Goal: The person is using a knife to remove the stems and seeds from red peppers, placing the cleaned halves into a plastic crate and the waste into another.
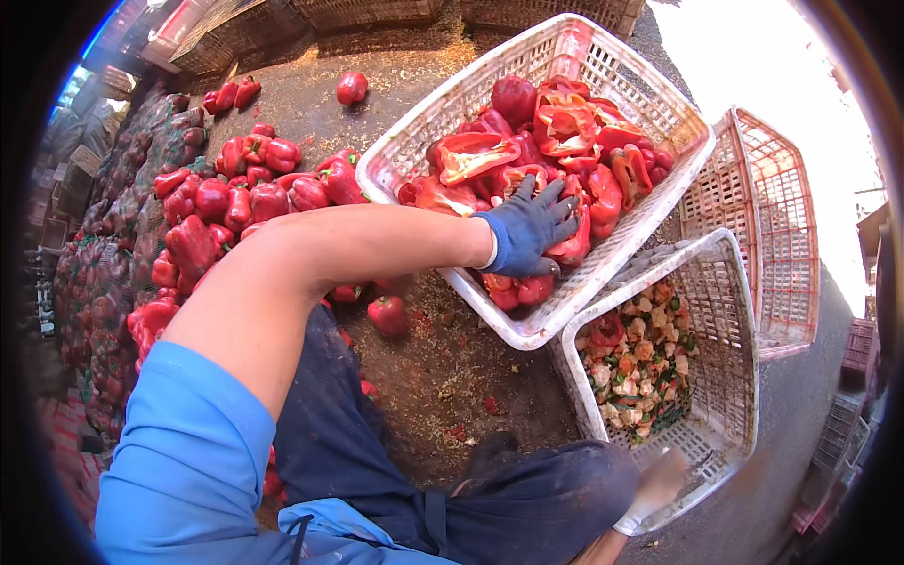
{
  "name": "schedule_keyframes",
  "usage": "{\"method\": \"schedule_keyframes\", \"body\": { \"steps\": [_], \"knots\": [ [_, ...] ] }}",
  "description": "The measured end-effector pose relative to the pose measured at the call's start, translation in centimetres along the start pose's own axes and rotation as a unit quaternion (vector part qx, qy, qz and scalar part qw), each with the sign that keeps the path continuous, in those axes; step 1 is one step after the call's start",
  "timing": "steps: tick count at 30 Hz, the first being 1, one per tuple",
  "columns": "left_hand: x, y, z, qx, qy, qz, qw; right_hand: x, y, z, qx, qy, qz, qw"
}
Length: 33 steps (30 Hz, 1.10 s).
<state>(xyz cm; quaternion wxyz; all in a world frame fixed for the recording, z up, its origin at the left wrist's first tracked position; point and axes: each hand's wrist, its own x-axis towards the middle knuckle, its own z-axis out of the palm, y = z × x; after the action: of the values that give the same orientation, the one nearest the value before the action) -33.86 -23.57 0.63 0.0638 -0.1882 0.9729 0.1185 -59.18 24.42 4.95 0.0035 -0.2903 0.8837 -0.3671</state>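
Observation:
My left hand (531,227), in a blue and grey work glove, rests with spread fingers on cut red bell peppers (472,157) in a white plastic crate (507,326). Many of these peppers are split, with pale insides showing. My right hand (657,487), in a light glove, is blurred beside my knee, at the near end of a second white crate (741,395). Something thin seems to stick out from it, but what it holds is unclear. Pepper cores and green stems (639,360) lie in that second crate.
Whole red peppers (268,201) are heaped on the ground at left, beside stacked mesh sacks (106,282) of peppers. A few lie loose near the first crate. More crates (784,226) stand at right and others (233,35) along the back. Seeds and scraps litter the ground.

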Motion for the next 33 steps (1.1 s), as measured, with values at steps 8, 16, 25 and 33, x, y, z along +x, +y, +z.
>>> {"method": "schedule_keyframes", "body": {
  "steps": [8,16,25,33],
  "knots": [
    [0.6,-1.8,-1.9,-0.033,0.007,0.043,0.999,1.2,-5.8,0.8,0.060,0.005,0.302,0.951],
    [-4.9,-6.0,-5.8,0.030,-0.018,-0.319,0.947,1.0,-1.3,1.2,0.169,0.009,0.256,0.952],
    [-5.8,-7.9,-8.1,-0.109,0.012,-0.221,0.969,2.2,4.1,0.2,0.094,-0.058,0.197,0.974],
    [-27.3,-2.8,-7.4,-0.078,0.290,-0.297,0.906,2.1,6.3,0.2,0.089,-0.141,0.145,0.975]
  ]
}}
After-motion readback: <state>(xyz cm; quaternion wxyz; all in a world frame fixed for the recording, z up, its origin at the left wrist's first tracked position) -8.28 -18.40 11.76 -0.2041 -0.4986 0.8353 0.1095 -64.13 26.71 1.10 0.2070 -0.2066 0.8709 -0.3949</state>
